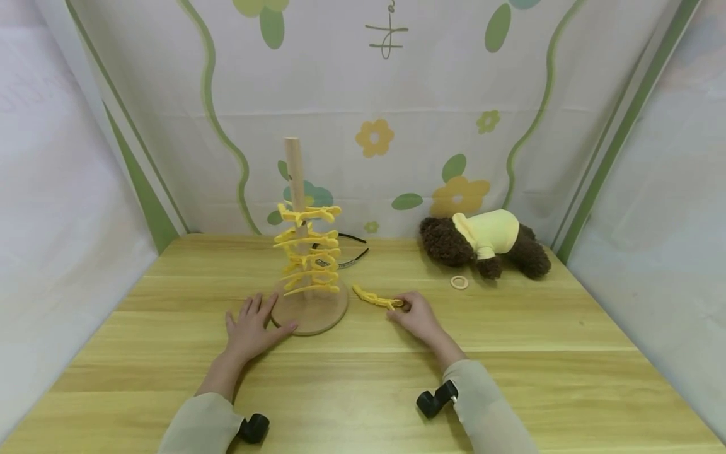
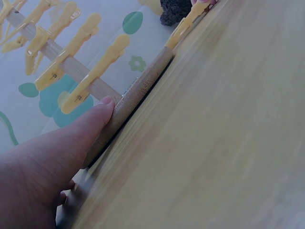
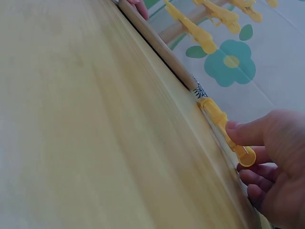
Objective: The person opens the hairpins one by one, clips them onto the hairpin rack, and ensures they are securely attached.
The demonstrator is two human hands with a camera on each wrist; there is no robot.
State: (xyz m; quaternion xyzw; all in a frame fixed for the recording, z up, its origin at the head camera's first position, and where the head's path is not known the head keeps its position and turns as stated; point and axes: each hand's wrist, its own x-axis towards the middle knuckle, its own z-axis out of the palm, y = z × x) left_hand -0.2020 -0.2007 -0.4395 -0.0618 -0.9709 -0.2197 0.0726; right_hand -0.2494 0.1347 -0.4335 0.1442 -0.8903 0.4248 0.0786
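A wooden post (image 1: 293, 167) rises from a round wooden base (image 1: 309, 317). Several yellow plastic clothes pegs (image 1: 309, 215) surround the post at different heights, stacked one above another. At the base's left edge my left hand (image 1: 249, 332) lies with fingers spread, the thumb (image 2: 106, 110) touching the rim. To the right of the base, my right hand (image 1: 421, 320) pinches one end of another yellow clothes peg (image 3: 221, 121) between thumb and fingers, low over the table. That peg's far end points left toward the base.
Behind the post lies a black headband (image 1: 363, 249) with a patterned part. A brown plush toy (image 1: 490, 236) in a yellow top lies at the back right, and a small pale ring (image 1: 459, 282) sits in front of it. A printed cloth backdrop (image 1: 340, 82) stands behind the wooden table (image 1: 351, 391).
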